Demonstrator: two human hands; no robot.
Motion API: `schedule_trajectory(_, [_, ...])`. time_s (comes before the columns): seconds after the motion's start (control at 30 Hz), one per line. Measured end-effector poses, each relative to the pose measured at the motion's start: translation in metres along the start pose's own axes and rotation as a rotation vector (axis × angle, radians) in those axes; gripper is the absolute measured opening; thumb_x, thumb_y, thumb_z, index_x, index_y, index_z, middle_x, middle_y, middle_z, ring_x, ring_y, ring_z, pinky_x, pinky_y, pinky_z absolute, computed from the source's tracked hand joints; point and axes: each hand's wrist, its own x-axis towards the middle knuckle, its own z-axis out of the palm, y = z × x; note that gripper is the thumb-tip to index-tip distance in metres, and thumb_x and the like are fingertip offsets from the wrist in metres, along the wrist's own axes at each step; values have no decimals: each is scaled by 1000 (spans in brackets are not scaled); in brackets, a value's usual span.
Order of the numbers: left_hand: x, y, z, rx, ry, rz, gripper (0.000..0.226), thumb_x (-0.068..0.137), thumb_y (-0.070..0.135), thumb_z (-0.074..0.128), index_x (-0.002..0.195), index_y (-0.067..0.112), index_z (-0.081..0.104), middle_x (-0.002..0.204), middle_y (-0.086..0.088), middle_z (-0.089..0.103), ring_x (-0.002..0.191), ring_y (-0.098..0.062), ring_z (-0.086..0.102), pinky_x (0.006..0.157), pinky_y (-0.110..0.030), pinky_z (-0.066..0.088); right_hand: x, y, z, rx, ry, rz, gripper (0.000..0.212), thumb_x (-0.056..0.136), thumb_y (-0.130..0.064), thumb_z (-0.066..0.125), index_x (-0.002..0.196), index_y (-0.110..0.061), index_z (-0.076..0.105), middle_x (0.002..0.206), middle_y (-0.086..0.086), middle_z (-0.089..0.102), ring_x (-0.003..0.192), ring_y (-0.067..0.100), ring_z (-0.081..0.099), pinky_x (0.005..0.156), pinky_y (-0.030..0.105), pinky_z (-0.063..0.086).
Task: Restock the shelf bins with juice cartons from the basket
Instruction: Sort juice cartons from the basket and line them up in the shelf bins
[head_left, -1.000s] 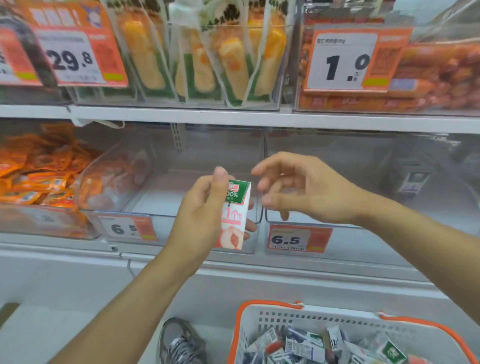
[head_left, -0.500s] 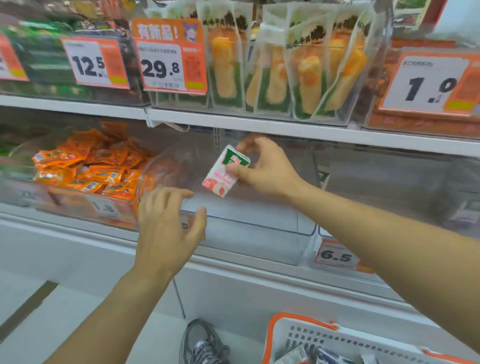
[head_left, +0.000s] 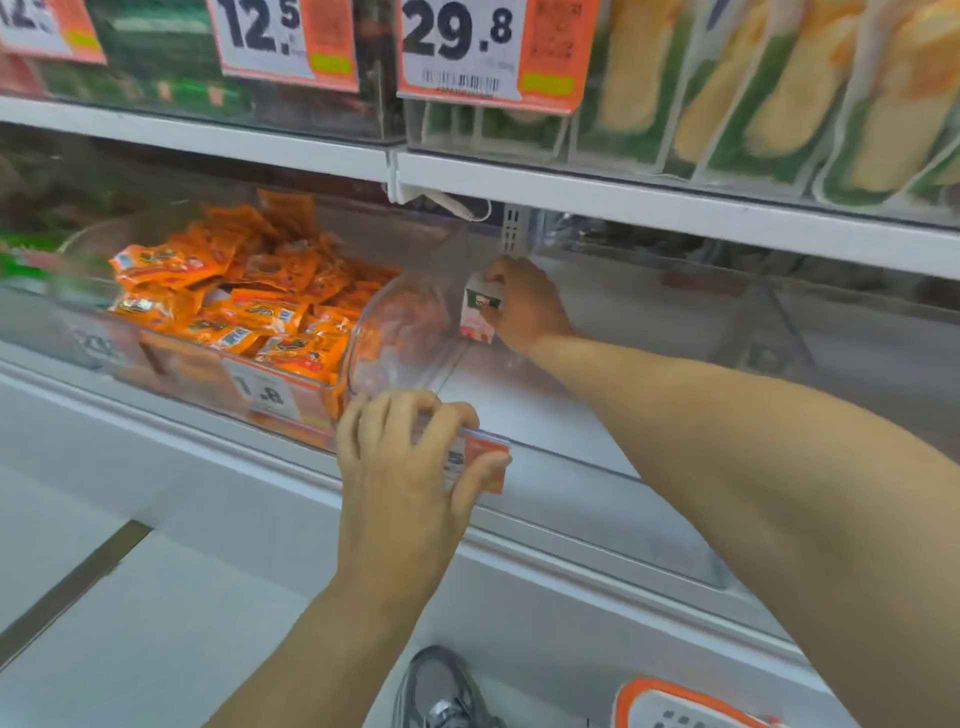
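My right hand (head_left: 527, 306) reaches deep into a clear plastic shelf bin (head_left: 571, 467) and grips a small white, pink and green juice carton (head_left: 480, 314) upright at the bin's back left corner. Whether the carton touches the bin floor I cannot tell. My left hand (head_left: 410, 467) holds the bin's front rim, fingers curled over the edge and thumb against the orange price tag (head_left: 480, 462). Only the orange rim of the white basket (head_left: 675, 701) shows at the bottom right; its cartons are out of view.
To the left stands a clear bin of orange snack packets (head_left: 249, 301). The shelf above (head_left: 623, 202) carries bins of yellow packaged food and price tags. A grey shoe (head_left: 441, 691) is on the floor below.
My right hand took the carton from my left hand and carried it down to the bin's back. My left hand dropped to the bin's front rim and gripped it. The view shifted left.
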Motion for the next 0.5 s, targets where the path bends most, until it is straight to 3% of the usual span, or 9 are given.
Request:
schedule_trajectory(0.13, [0,-2,3,8,4,-6,34,87,57,55,101,26,61,98,2,54,98,-22,49,101,-52,35,-7,-5,2,11,-103,62,64,84,-19,74,141,-20,45,138,13,38,122,31,51,102,29,40])
schedule_trajectory(0.23, [0,2,1,39,-11,-12,35,88,56,51,100,25,61,98,1,54,99,-23,48,101,-51,34,-19,-17,-24,49,-169,119,80,78,-25,81,145,-21,38,141,12,35,122,29,52,95,25,44])
schedule_trajectory(0.3, [1,6,-2,67,-27,-34,32,86,54,53,98,26,62,98,1,54,100,-22,47,102,-50,33,-36,-26,-52,16,-160,109,66,78,-26,80,135,-18,49,132,10,48,115,27,57,85,22,44])
schedule_trajectory(0.4, [2,16,-6,89,-64,-90,24,80,42,71,94,24,64,99,0,56,103,-20,46,105,-56,31,-94,-40,-104,87,-111,0,18,83,-20,70,100,-16,69,94,0,70,87,15,67,71,20,47])
schedule_trajectory(0.5, [1,32,-17,98,-56,-115,29,78,30,77,101,21,63,109,-5,56,113,-26,47,108,-54,26,-183,-41,-156,276,-160,-45,5,84,-10,69,81,-15,70,60,-10,66,55,8,68,52,12,45])
